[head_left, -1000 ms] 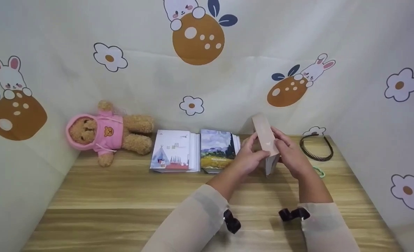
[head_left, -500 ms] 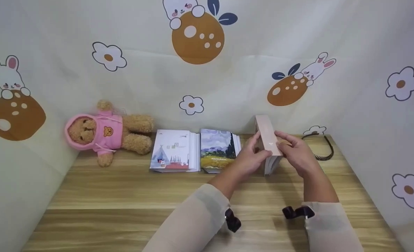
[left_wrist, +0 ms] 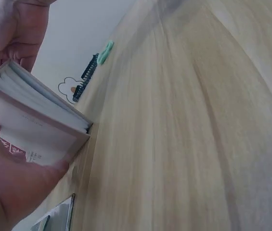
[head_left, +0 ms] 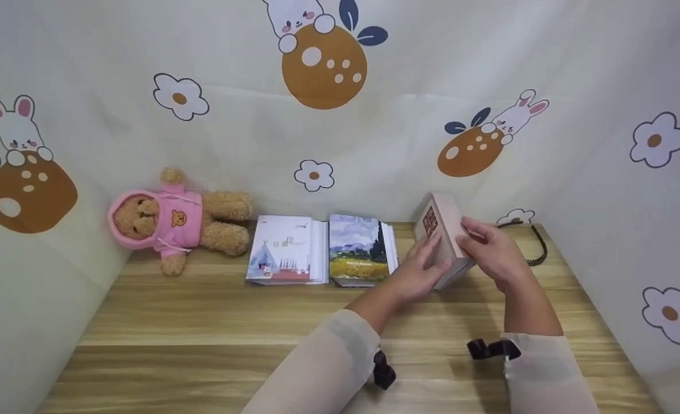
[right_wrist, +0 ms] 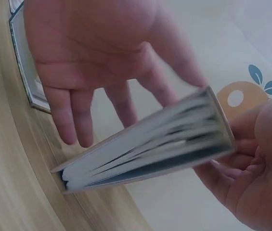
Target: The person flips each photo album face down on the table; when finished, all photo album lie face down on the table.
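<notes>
A pale pink photo album [head_left: 452,221] with a red print on its cover stands tilted on its long edge, spine up, toward the right of the table. My right hand [head_left: 498,250] grips its upper right edge between thumb and fingers. The left hand [head_left: 417,273] lies along the cover with straight fingers, spread apart in the right wrist view. From below, the album's loose pages [right_wrist: 160,139] fan slightly between the covers. Close left of it lies a second album with a painted landscape cover [head_left: 358,247].
A white album with a tent drawing [head_left: 282,250] lies farther left, then a teddy bear in a pink hoodie [head_left: 180,218]. At the right are a black toothed headband [head_left: 540,244] and a small mint green band [left_wrist: 105,53]. A patterned cloth [head_left: 248,132] hangs behind the table [head_left: 213,351].
The pink album has turned and leaned over to the right, bringing its red-printed cover into sight. My left fingers have slid from its upper edge onto the cover; the right hand has moved slightly right.
</notes>
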A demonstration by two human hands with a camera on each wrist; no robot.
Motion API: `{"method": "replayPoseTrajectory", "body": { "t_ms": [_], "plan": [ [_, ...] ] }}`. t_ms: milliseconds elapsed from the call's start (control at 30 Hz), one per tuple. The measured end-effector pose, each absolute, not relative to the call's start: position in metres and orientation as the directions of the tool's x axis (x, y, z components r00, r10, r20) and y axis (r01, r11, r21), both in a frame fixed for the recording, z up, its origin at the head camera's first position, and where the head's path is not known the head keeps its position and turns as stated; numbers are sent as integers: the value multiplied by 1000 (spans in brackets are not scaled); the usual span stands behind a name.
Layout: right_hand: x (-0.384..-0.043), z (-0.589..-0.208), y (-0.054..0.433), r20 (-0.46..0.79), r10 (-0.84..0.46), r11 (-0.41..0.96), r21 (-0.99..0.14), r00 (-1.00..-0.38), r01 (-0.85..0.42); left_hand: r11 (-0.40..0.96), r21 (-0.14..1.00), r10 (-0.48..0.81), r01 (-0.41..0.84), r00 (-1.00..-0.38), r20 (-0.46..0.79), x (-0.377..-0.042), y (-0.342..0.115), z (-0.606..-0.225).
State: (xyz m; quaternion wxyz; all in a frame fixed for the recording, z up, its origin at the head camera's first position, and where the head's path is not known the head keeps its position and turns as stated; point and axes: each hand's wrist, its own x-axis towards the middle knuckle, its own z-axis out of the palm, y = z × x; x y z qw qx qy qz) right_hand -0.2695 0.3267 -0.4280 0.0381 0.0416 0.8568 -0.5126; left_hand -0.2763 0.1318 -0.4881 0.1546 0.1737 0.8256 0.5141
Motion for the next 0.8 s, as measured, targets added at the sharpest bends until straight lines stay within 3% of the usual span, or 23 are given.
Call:
{"method": "replayPoseTrajectory", "body": {
  "t_ms": [333,800],
  "plan": [
    [-280,-453,331,-135,56,630,-764,-989,140,690,628,469,360,-883,-10,-276,131,-496],
    [-288,-477,343,-214,23,704,-690,-977,168,776,440,537,453,-839,-84,-278,131,-497]
  ]
}}
